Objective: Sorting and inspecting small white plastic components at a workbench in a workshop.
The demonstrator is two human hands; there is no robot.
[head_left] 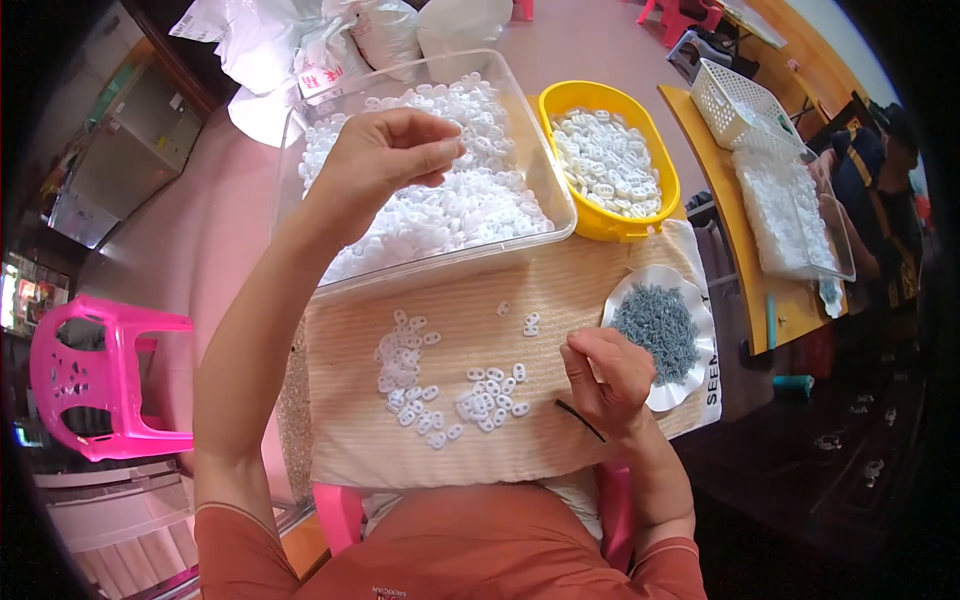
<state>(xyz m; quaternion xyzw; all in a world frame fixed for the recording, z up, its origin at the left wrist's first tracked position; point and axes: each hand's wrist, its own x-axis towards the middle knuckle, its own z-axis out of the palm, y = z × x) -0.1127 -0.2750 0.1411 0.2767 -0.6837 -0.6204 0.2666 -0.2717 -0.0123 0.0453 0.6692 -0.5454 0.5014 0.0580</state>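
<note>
My left hand [392,158] hovers above a large clear bin [440,262] heaped with small white two-hole oval plastic pieces [455,205]. Its thumb and fingers are drawn together; anything between them is too small to make out. Over the right side of the cloth, my right hand [612,375] is closed, its fingertips pressed together, and what they hold cannot be seen. Beside it lies a white scalloped plate [704,340] of small grey-blue screw-like pieces [656,330]. More white pieces lie on the cloth in two loose piles, one left [402,362] and one centre [486,402].
A yellow tub [672,195] of white pieces stands right of the bin. A thin black strip [580,420] lies near my right wrist. White sacks [385,40] stand behind, a pink chair [110,380] at left. At right, another person sits by a wooden table [735,225] with baskets.
</note>
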